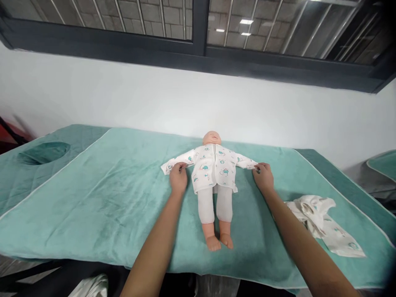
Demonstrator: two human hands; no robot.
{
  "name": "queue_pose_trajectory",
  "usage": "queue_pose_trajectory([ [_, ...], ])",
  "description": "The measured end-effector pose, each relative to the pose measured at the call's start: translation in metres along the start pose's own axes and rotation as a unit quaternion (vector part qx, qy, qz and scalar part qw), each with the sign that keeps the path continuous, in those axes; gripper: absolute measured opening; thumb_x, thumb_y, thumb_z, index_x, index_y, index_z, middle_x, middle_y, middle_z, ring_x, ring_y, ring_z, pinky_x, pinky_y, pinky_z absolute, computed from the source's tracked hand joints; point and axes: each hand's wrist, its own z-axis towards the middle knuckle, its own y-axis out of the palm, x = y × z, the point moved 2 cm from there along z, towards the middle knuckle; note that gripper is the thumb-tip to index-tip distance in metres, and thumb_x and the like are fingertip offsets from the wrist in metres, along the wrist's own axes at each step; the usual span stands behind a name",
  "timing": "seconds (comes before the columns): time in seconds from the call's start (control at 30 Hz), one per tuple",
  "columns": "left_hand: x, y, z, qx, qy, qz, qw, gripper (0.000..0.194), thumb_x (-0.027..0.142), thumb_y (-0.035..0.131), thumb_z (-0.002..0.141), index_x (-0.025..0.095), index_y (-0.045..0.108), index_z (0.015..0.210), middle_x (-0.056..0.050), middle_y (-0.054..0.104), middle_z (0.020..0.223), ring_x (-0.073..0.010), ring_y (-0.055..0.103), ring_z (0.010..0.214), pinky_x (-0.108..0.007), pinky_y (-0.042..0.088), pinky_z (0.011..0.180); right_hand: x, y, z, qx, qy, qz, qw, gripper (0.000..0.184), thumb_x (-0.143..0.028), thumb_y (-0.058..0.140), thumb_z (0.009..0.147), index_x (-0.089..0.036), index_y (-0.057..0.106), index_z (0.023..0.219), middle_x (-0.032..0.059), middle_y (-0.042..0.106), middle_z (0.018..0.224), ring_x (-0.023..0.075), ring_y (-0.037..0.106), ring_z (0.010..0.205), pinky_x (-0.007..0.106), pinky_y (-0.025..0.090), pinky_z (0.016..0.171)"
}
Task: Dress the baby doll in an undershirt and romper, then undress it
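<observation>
A baby doll [211, 138] lies on its back on a green-covered bed, head toward the wall and bare feet toward me. It wears a white printed baby shirt [204, 167] with both arms in the sleeves, which stretch out to the sides. White cloth covers its legs down to the shins. My left hand [178, 178] pinches the sleeve on the left, near the cuff. On the other side, the fingers of my right hand [263, 177] are closed on the end of the right-hand sleeve.
Crumpled white printed baby clothes [328, 229] lie right of the doll, partly behind my right forearm. The green bed cover [102, 198] reaches to the white wall [148, 99]. A face hole [45, 152] is at the bed's left end. Above runs a dark window frame [201, 57].
</observation>
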Motion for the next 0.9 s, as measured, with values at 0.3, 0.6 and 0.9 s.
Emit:
queue_pose_trajectory([
  [0.3, 0.004, 0.000, -0.004, -0.008, -0.007, 0.006, 1.000, 0.019, 0.017, 0.053, 0.080, 0.022, 0.068, 0.090, -0.003, 0.071, 0.092, -0.0193, 0.062, 0.089, -0.034, 0.045, 0.088, -0.005, 0.004, 0.005, -0.017, -0.008, -0.088, 0.996, 0.022, -0.030, 0.046, 0.090, -0.020, 0.065, 0.085, 0.0095, 0.064, 0.098, 0.0222, 0.055, 0.087, 0.032, 0.037, 0.069],
  [0.6, 0.019, 0.003, -0.026, -0.085, -0.022, -0.028, 0.996, 0.022, 0.040, 0.057, 0.087, 0.020, 0.063, 0.096, -0.001, 0.063, 0.083, -0.0148, 0.057, 0.074, -0.028, 0.046, 0.072, -0.027, -0.003, -0.009, -0.050, -0.067, 0.053, 0.995, 0.026, -0.041, 0.048, 0.092, -0.020, 0.064, 0.092, 0.0073, 0.064, 0.094, 0.0207, 0.055, 0.082, 0.031, 0.040, 0.073],
  [0.9, 0.049, -0.010, -0.094, -0.217, -0.092, -0.141, 0.962, 0.056, 0.048, 0.068, 0.081, 0.027, 0.051, 0.129, -0.007, 0.064, 0.119, -0.0224, 0.061, 0.109, -0.036, 0.050, 0.091, -0.085, -0.011, -0.068, -0.358, -0.219, 0.178, 0.890, 0.041, -0.058, 0.070, 0.077, -0.023, 0.061, 0.097, -0.0006, 0.059, 0.083, 0.0176, 0.052, 0.072, 0.029, 0.039, 0.066],
])
